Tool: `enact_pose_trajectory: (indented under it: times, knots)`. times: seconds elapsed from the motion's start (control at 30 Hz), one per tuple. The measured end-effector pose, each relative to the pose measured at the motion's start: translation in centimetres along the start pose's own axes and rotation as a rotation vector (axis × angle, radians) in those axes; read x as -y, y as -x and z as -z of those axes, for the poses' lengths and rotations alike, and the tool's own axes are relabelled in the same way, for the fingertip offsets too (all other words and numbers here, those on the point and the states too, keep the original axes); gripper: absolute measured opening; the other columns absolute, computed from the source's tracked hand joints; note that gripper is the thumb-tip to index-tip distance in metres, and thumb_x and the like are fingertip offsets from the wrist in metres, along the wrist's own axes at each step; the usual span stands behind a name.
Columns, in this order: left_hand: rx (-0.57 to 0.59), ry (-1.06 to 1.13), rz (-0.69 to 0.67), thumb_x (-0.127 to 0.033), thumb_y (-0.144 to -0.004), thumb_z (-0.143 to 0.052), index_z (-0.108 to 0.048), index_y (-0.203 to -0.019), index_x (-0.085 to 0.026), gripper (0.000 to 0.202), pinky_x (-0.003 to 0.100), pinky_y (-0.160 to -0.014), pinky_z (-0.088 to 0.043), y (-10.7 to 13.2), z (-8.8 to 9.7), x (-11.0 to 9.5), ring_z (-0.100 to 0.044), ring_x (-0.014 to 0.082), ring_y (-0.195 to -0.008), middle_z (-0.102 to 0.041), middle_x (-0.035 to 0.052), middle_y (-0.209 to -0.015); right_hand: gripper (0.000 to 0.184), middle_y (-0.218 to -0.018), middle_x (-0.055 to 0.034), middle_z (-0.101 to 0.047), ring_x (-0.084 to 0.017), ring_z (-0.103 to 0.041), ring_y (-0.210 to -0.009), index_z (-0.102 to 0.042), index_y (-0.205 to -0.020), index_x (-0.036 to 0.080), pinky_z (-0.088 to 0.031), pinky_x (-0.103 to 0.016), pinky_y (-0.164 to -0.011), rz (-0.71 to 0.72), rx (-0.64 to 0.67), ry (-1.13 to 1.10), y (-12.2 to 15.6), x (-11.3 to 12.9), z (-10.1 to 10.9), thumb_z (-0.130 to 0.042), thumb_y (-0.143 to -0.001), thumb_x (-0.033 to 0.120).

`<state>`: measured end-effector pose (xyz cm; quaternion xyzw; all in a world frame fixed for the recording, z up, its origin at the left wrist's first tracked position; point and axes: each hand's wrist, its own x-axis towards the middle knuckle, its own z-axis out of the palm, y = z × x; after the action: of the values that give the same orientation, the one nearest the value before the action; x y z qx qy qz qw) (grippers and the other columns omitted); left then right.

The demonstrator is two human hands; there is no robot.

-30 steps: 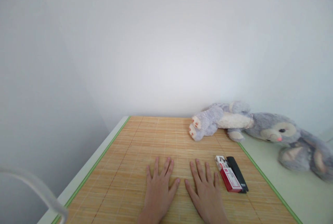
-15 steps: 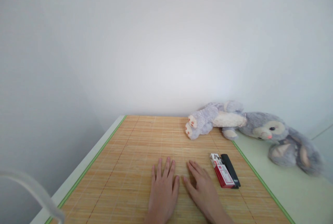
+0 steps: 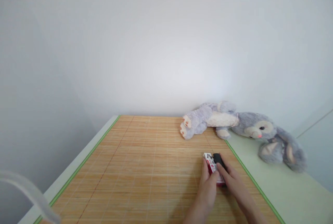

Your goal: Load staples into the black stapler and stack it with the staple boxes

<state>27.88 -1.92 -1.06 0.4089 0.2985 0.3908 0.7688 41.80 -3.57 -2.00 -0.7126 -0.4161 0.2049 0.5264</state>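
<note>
A small red and white box (image 3: 208, 156) and a long black stapler-like object (image 3: 218, 158) lie side by side on the bamboo mat (image 3: 135, 168). My left hand (image 3: 206, 191) is closed around the box's left side, with the thumb over its top. From the right, my right hand (image 3: 232, 179) wraps the black object, its thumb lying across the top near the box. My hands cover the near part of both things, and the fingertips underneath are hidden.
A grey plush rabbit (image 3: 247, 125) lies on its side along the back right, partly over the mat's green edge. A pale curved band (image 3: 31, 192) crosses the lower left. Behind the table stands a white wall (image 3: 156, 43).
Both hands have moved right from lying flat on the mat and closed on the box and the black object. The view has shifted slightly to the right.
</note>
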Motion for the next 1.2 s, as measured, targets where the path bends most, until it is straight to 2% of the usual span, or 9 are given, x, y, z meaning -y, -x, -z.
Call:
enact_pose_trajectory:
  times: [0.13, 0.37, 0.47, 0.57, 0.7, 0.77, 0.87, 1.0, 1.2]
  knots:
    - [-0.082, -0.081, 0.027, -0.044, -0.090, -0.061, -0.009, -0.165, -0.022, 0.094, 0.030, -0.126, -0.023, 2.0, 2.3, -1.9, -0.025, 0.0214, -0.156, -0.025, 0.0031, -0.170, 0.073, -0.149, -0.0106, -0.059, -0.029, -0.055, -0.138, -0.048, -0.153, 0.021, -0.038, -0.050, -0.120, -0.034, 0.144, -0.066, 3.3, 1.2, -4.4, -0.055, -0.091, 0.060]
    - [-0.448, -0.434, 0.069, -0.047, -0.096, -0.040, -0.020, -0.163, -0.015, 0.077, 0.036, -0.128, -0.021, 7.4, 12.5, -6.8, -0.023, 0.0203, -0.156, -0.022, 0.0031, -0.170, 0.071, -0.154, -0.0095, -0.054, -0.025, -0.049, -0.144, -0.030, -0.161, 0.021, -0.041, -0.046, -0.119, 0.082, 0.318, -0.055, 9.8, 6.3, -16.0, -0.039, -0.101, 0.058]
    - [-0.489, -0.503, 0.031, -0.044, -0.097, -0.035, -0.027, -0.161, -0.014, 0.072, 0.038, -0.126, -0.031, 8.3, 15.7, -7.9, -0.032, 0.0217, -0.154, -0.030, 0.0050, -0.167, 0.072, -0.155, -0.0103, -0.052, -0.025, -0.048, -0.145, -0.026, -0.162, 0.020, -0.043, -0.044, -0.117, 0.122, 0.325, -0.031, 11.3, 7.6, -18.9, -0.033, -0.102, 0.059]
    - [-0.457, -0.654, -0.015, -0.038, -0.094, -0.037, -0.031, -0.159, -0.012, 0.070, 0.035, -0.122, -0.037, 8.7, 17.0, -7.9, -0.038, 0.0209, -0.150, -0.038, 0.0079, -0.164, 0.075, -0.161, -0.0128, -0.043, -0.025, -0.041, -0.149, -0.024, -0.163, 0.015, -0.038, -0.045, -0.121, 0.096, 0.274, -0.017, 11.3, 7.6, -19.0, -0.032, -0.103, 0.059]
    - [-0.523, -1.036, -0.105, -0.033, -0.087, -0.049, -0.028, -0.159, -0.013, 0.078, 0.038, -0.124, -0.033, 9.3, 16.5, -7.5, -0.036, 0.0237, -0.151, -0.035, 0.0107, -0.165, 0.079, -0.165, -0.0155, -0.034, -0.026, -0.031, -0.154, -0.029, -0.160, 0.009, -0.026, -0.047, -0.127, 0.071, 0.192, 0.005, 9.4, 6.2, -16.6, -0.036, -0.101, 0.061]
    - [-0.578, -1.180, -0.145, -0.032, -0.087, -0.052, -0.037, -0.156, -0.017, 0.072, 0.040, -0.121, -0.037, 9.8, 16.0, -7.6, -0.045, 0.0259, -0.144, -0.048, 0.0114, -0.157, 0.079, -0.165, -0.0143, -0.035, -0.027, -0.031, -0.154, -0.031, -0.160, 0.011, -0.025, -0.048, -0.127, 0.086, 0.160, 0.004, 8.2, 5.3, -15.1, -0.038, -0.100, 0.061]
    - [-0.612, -1.211, -0.156, -0.033, -0.089, -0.052, -0.056, -0.141, -0.023, 0.053, 0.037, -0.108, -0.047, 10.6, 16.0, -8.3, -0.060, 0.0249, -0.123, -0.064, 0.0094, -0.132, 0.081, -0.164, -0.0123, -0.038, -0.027, -0.032, -0.153, -0.032, -0.161, 0.014, -0.024, -0.047, -0.128, 0.086, 0.117, -0.025, 7.1, 4.1, -13.7, -0.042, -0.098, 0.063]
    - [-0.704, -1.178, -0.188, -0.037, -0.091, -0.055, -0.063, -0.130, -0.019, 0.044, 0.034, -0.098, -0.052, 10.3, 18.7, -9.4, -0.066, 0.0233, -0.109, -0.067, 0.0092, -0.120, 0.083, -0.165, -0.0104, -0.036, -0.026, -0.032, -0.154, -0.029, -0.161, 0.016, -0.020, -0.046, -0.129, 0.036, 0.109, -0.078, 7.0, 3.2, -13.4, -0.045, -0.097, 0.065]
    - [-0.782, -1.321, -0.272, -0.037, -0.090, -0.056, -0.065, -0.127, -0.020, 0.041, 0.040, -0.102, -0.048, 7.7, 23.5, -11.4, -0.063, 0.0265, -0.112, -0.066, 0.0092, -0.115, 0.083, -0.166, -0.0116, -0.034, -0.027, -0.029, -0.155, -0.030, -0.161, 0.015, -0.020, -0.047, -0.129, 0.042, 0.100, -0.106, 7.3, 3.4, -13.6, -0.045, -0.097, 0.066]
